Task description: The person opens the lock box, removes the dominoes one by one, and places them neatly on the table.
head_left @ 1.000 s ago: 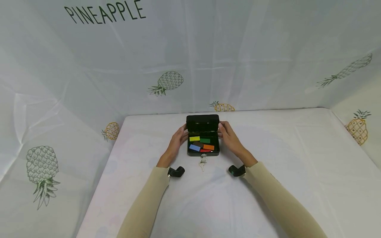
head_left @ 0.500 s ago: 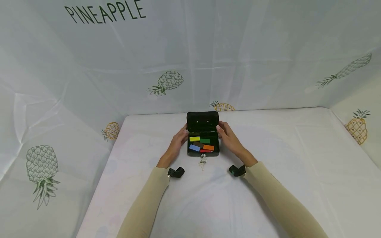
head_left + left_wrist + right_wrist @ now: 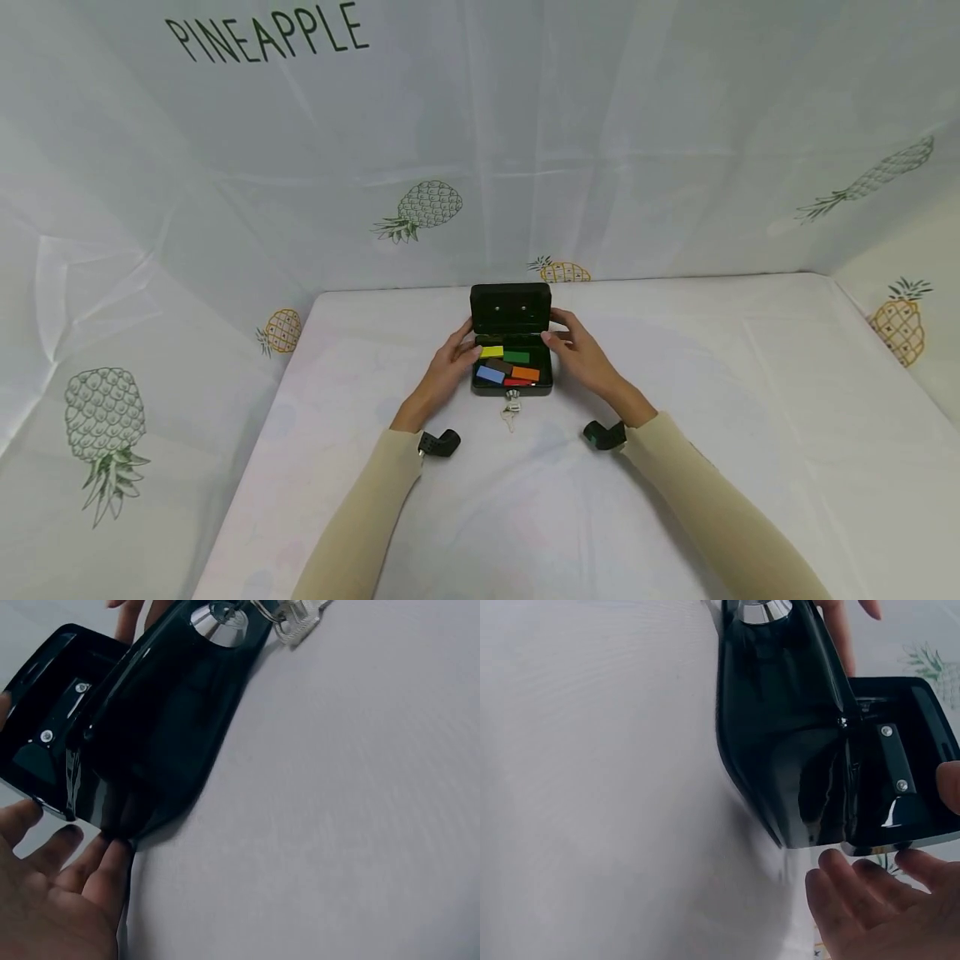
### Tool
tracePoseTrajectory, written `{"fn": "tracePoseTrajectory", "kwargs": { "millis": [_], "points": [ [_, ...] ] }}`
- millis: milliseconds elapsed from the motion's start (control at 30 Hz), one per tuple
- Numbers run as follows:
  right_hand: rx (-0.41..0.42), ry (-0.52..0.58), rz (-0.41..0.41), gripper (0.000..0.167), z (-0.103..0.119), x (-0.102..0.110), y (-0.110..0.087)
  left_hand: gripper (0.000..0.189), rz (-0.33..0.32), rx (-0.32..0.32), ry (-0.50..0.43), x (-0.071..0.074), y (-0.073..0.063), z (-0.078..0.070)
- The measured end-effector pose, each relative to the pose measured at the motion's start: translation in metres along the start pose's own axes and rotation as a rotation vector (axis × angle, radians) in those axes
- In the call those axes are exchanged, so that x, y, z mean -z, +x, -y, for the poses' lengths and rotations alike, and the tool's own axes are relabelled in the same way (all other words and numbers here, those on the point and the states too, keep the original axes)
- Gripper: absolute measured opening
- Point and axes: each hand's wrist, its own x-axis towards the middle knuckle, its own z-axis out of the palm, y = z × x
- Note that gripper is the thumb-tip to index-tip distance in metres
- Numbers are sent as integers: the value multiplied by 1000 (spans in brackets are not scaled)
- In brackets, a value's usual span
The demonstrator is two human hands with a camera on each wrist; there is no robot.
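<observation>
A small black metal cash box stands with its lid raised. Inside lie several coloured blocks, among them a yellow block, a green block, a blue block and an orange block. From its front lock hang keys. At the left side my left hand has its fingertips against the box wall, the thumb near the rim. My right hand is beside the right wall with loosely bent fingers. In the right wrist view those fingers look slightly apart from the box.
White cloth covers the table. Behind it hangs a pale curtain printed with pineapples, close to the raised lid. A black wrist camera sits on the left wrist and another camera on the right.
The lid has swung further back from its earlier lean. Both thumbs have come down from beside the lid to the lower box's rim, and the wrists have spread slightly apart.
</observation>
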Motion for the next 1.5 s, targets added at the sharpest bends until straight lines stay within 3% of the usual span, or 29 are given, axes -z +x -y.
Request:
{"fn": "tracePoseTrajectory", "kwargs": {
  "millis": [533, 733, 1033, 1500],
  "points": [
    [41, -153, -22, 61, 5, 1, -20, 116, 187, -35, 75, 9, -10, 5],
    [109, -266, -45, 59, 7, -3, -25, 123, 191, -65, 112, 9, -8, 7],
    [276, -437, -84, 35, 7, -10, -26, 124, 172, -73, 123, 9, -5, 15],
    [392, -624, 15, 23, 13, -13, -22, 121, 165, -47, 112, 8, -7, 15]
  ]
}}
